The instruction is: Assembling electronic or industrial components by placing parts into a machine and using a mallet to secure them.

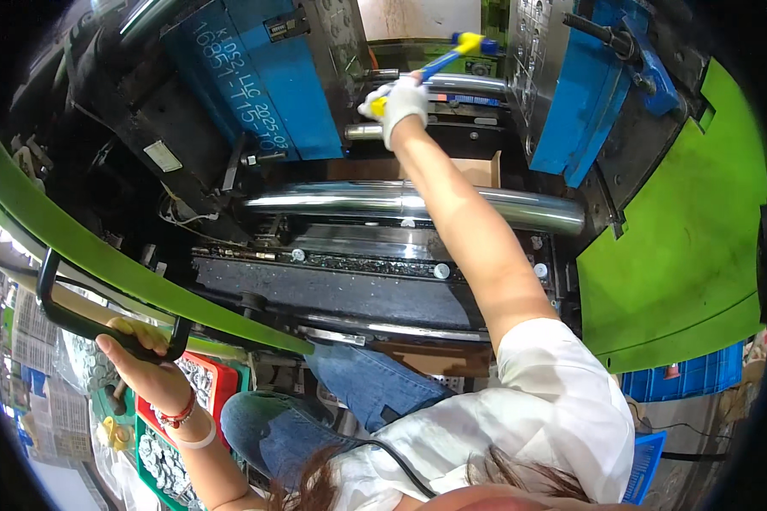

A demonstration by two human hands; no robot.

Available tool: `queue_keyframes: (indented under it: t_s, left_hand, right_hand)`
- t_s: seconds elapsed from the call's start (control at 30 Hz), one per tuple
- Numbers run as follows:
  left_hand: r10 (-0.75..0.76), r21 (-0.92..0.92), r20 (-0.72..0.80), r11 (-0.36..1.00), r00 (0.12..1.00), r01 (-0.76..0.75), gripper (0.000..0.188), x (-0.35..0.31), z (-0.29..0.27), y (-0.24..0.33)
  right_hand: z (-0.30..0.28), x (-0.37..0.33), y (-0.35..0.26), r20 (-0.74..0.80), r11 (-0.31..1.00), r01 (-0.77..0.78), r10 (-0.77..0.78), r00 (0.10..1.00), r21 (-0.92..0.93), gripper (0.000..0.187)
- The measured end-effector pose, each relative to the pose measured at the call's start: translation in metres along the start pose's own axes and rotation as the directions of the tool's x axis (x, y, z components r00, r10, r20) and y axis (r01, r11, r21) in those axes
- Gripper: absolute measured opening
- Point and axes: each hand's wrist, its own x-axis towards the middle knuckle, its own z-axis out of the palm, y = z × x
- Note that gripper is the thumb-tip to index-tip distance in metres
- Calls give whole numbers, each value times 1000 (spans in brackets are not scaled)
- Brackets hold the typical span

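Fingers of our left hand (141, 362) wrap fully around the black door handle (77, 319) at lower left. Beyond the steel bar (400, 202), our gloved right hand (400, 104) grips a blue-and-yellow tool (452, 53) at upper centre, between the blue mould halves (264, 77). We judge the work inside the mould underway, unfinished.

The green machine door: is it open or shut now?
Open: the green door is slid aside, left hand on its black handle.
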Motion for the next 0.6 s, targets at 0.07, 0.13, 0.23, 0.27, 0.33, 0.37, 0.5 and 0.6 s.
queue_keyframes:
  t_s: [0.07,0.13,0.23,0.27,0.33,0.37,0.5,0.6]
  left_hand:
    - [2,-21,30,1000,1000,-1,41,3,-1,-4]
    - [-2,-12,34,1000,999,2,41,1,-6,-4]
    - [-27,-22,-6,999,1000,27,41,-2,-3,0]
    - [-27,-25,-5,999,1000,27,41,-2,-3,1]
    - [-11,-1,19,1000,1000,11,41,-2,-3,1]
    - [-4,0,14,1000,1000,4,41,-1,-4,1]
    - [-10,-26,21,1000,1000,11,40,0,-4,-1]
    - [-27,-40,11,999,1000,27,40,-1,-2,0]
  right_hand:
    - [-9,19,26,128,968,-247,239,963,52,24]
    - [-18,1,39,147,875,-155,246,958,-459,26]
    - [-25,-1,11,272,913,-134,251,929,-385,34]
    - [-25,3,11,272,913,-131,249,930,-386,34]
    - [-24,9,14,210,982,82,-45,977,-172,37]
    - [-17,-2,10,156,971,116,-84,984,-209,37]
    - [2,-1,34,111,991,33,-19,994,-129,34]
    - [-2,-8,49,168,926,-63,135,976,-372,33]
